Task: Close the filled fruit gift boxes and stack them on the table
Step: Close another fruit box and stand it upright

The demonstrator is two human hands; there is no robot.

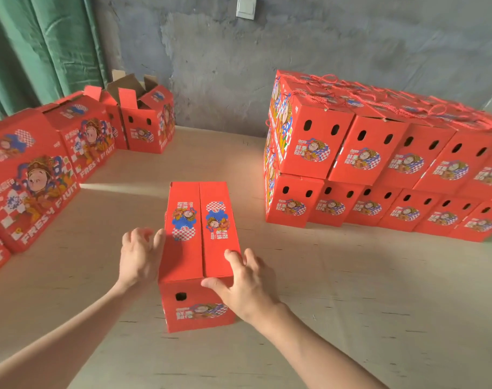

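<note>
The box (pixel 200 248) sits on the table (pixel 351 290) between your hands, its top flaps down and meeting along the middle. Your left hand (pixel 139 256) lies loose-fingered against its left edge. Your right hand (pixel 247 282) rests spread over the near right corner. Neither hand grips. Filled cardboard is probably heavy yet crushable, so take it low on both sides. The stack (pixel 379 164) stands beyond your right hand.

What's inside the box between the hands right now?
Nothing of the contents shows. The box has both top flaps shut, meeting along a centre seam; its front hole shows only darkness.
</note>
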